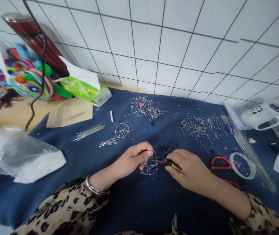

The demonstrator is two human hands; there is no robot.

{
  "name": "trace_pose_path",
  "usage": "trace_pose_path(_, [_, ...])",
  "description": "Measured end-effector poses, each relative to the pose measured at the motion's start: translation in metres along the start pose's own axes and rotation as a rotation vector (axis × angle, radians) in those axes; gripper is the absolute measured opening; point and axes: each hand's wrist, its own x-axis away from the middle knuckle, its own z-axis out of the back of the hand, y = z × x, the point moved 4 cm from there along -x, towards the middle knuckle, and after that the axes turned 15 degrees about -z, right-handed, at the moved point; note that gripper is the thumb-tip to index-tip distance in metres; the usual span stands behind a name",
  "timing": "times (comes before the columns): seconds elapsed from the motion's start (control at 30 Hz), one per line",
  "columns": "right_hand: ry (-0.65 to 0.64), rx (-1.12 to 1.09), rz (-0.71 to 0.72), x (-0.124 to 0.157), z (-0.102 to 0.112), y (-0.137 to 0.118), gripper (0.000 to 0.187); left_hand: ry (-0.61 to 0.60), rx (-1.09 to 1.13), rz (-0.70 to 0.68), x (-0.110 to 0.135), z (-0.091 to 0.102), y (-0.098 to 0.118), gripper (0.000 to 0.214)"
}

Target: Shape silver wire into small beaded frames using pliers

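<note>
My left hand [134,156] is closed in a pinch on a small piece of looped silver wire [150,167] with tiny pink beads, held just above the blue cloth [134,202]. My right hand [190,169] is closed round small yellow-handled pliers [165,161], whose dark tips touch the wire piece from the right. A silver bangle sits on my left wrist. Both sleeves are leopard print.
Finished wire loops [145,109] and a tangle of wire bits [200,125] lie further back. Straight wire bundles [89,132] lie at the left. Red-handled cutters [220,162], a round dish of pink beads [243,164], a white mug [264,116], a plastic bag [19,156] and a tissue pack [85,88] surround the work area.
</note>
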Motion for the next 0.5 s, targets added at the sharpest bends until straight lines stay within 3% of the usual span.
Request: trace_pose_path(0.5, [0.139,0.275,-0.002,0.007,0.006,-0.024,0.019,0.056,-0.202,-0.025,0.004,-0.003,0.000,0.023])
